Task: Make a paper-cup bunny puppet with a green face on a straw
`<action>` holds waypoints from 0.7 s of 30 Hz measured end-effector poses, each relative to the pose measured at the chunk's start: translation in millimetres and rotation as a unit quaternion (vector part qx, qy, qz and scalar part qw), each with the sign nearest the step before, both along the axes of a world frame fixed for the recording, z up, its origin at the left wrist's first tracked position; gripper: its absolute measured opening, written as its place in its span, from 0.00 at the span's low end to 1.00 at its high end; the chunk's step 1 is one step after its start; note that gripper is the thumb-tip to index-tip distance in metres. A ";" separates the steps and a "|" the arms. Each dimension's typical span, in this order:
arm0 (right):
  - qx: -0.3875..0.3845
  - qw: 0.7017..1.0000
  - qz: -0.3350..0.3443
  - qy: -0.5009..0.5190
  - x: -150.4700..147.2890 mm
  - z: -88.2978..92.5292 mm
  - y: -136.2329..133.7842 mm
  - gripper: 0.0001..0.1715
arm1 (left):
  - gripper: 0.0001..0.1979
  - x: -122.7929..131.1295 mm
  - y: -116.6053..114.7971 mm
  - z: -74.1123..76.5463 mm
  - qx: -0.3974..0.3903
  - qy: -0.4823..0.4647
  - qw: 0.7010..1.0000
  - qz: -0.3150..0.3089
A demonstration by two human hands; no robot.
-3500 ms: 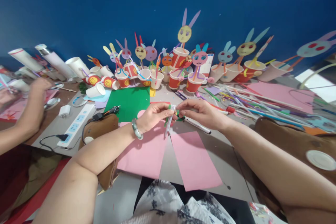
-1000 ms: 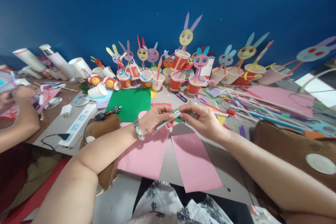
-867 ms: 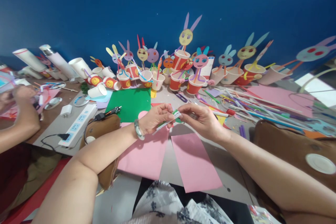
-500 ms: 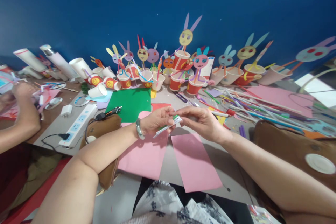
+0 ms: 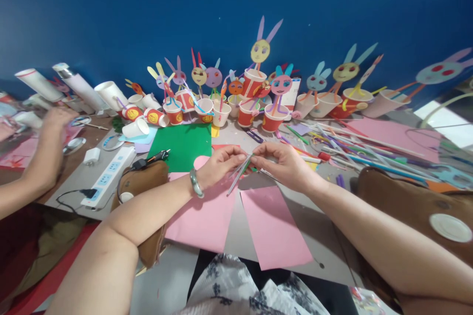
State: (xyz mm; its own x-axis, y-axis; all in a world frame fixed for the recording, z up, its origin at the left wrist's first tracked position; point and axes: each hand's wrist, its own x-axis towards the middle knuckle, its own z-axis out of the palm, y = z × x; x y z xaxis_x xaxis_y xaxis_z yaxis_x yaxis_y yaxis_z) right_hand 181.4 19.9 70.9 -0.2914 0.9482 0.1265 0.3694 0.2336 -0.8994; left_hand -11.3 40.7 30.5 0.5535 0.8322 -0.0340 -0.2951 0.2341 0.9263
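Both hands meet above the table's middle, pinching a small bunch of thin white and green strips (image 5: 240, 173). My left hand (image 5: 224, 163) is closed at the bunch's left side, with a green bangle (image 5: 196, 182) on its wrist. From the right, my right hand (image 5: 278, 161) closes thumb and fingers on the upper end. The strips' lower ends slant down to the left; whether they are paper or something stiffer, I cannot tell. Beneath the hands lie a large pink sheet (image 5: 203, 219) and a smaller pink sheet (image 5: 273, 221).
Paper cups with paper rabbit faces (image 5: 282, 82) line the blue wall. Colourful sticks and strips (image 5: 354, 150) are heaped at right. A green sheet (image 5: 181, 142), a power strip (image 5: 111, 172) and brown bags (image 5: 410, 211) lie around. At far left is another person's arm (image 5: 42, 157).
The strips have swung to a steeper slant and spread slightly between my fingers. My hands stay close together. The other person's hand at left has moved right and up.
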 end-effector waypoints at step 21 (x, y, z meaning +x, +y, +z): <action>-0.019 0.999 -0.034 -0.015 -6.3 -6.4 -2.8 0.12 | 0.21 4.8 -3.9 -6.5 0.105 0.054 0.987 0.111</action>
State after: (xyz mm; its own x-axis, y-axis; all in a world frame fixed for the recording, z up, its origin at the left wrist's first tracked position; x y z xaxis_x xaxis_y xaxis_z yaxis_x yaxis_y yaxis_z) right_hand 175.1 17.1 64.5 -0.2301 0.9696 0.0829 0.4095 0.1737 -0.8956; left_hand -6.5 36.8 24.0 0.3602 0.9271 0.1037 -0.2137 -0.0262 0.9765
